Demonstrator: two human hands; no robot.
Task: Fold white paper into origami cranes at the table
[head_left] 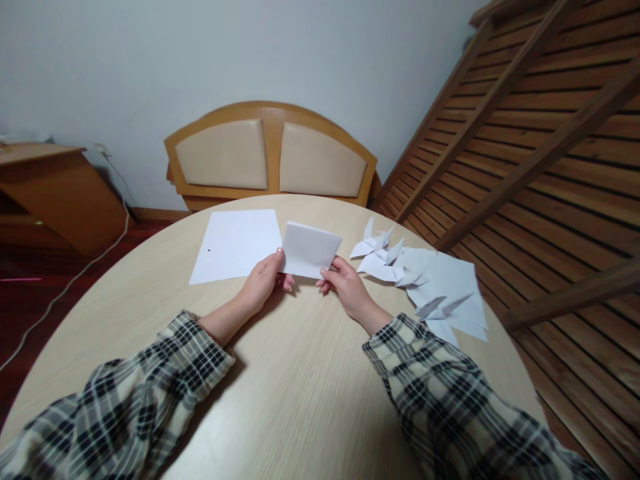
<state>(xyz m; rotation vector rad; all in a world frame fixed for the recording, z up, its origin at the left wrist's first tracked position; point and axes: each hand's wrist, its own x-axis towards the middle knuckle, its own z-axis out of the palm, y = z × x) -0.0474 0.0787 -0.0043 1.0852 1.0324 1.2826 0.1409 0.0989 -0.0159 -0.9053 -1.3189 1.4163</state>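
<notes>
A folded white sheet of paper [311,249] is held up a little above the round wooden table [295,393]. My left hand [263,280] pinches its lower left corner, thumb on the front. My right hand [346,285] pinches its lower right corner. Both hands are closed on the paper. A flat white sheet [235,244] with a small dark dot lies on the table just left of and behind the folded one.
Several folded white paper cranes [381,255] and loose white sheets [445,287] lie at the table's right side. A wooden chair [270,157] with beige padding stands behind the table. Slatted wooden panels lean at the right. A low cabinet and a white cable are at the left.
</notes>
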